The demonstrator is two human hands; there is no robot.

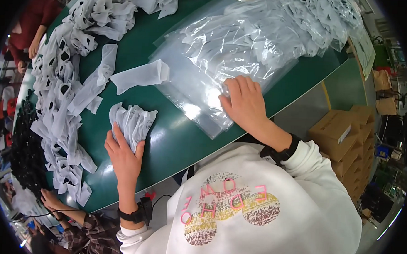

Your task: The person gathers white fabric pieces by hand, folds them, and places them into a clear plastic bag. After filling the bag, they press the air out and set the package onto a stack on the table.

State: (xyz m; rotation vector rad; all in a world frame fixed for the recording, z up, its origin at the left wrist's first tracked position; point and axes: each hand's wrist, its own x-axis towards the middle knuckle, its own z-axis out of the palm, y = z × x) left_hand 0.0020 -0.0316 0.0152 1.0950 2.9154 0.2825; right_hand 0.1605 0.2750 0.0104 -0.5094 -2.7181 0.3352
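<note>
My left hand (122,157) is closed round a bunched stack of whitish translucent plastic pouches (132,124), holding it low over the green table. My right hand (246,104) rests on a layered stack of large clear plastic bags (200,93), its fingers bent and its thumb pressed to the film. Glare on the film partly hides what lies under those fingertips. A single whitish pouch (140,77) lies flat between the two hands, its right end over the clear bags. More filled clear bags (262,29) are heaped beyond my right hand.
A long heap of whitish pouches with black items (62,75) runs down the table's left side. Black items (28,142) lie beyond it. Another person's hand (50,201) is at the lower left, and a person in red (40,15) stands at upper left. Cardboard boxes (335,132) are stacked right.
</note>
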